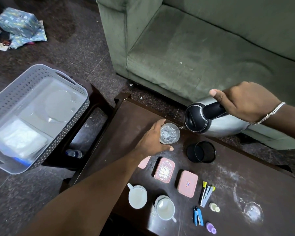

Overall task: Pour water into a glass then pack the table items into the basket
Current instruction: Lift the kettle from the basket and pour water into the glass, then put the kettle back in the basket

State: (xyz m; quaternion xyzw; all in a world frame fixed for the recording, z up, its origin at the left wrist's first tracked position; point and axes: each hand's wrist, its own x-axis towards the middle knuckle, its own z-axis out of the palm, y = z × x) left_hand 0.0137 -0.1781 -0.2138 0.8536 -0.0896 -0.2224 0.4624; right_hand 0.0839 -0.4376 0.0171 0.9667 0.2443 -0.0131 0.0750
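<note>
Water runs from the tilted kettle point(216, 120), clasped in the right grip point(245, 101), into the glass point(169, 133) near the counter's point(126, 120) far edge, which the left grip point(152, 142) steadies, so pouring is underway and packing the basket point(32, 86) remains.

Brushed metal kettle point(228, 124), clear glass point(169, 133), perforated plastic basket point(24, 86), scuffed dark table point(237, 167).

I see one head-worn view, looking steeply down on the tabletop point(228, 169). It sits close, sofa point(194, 48) beyond
</note>
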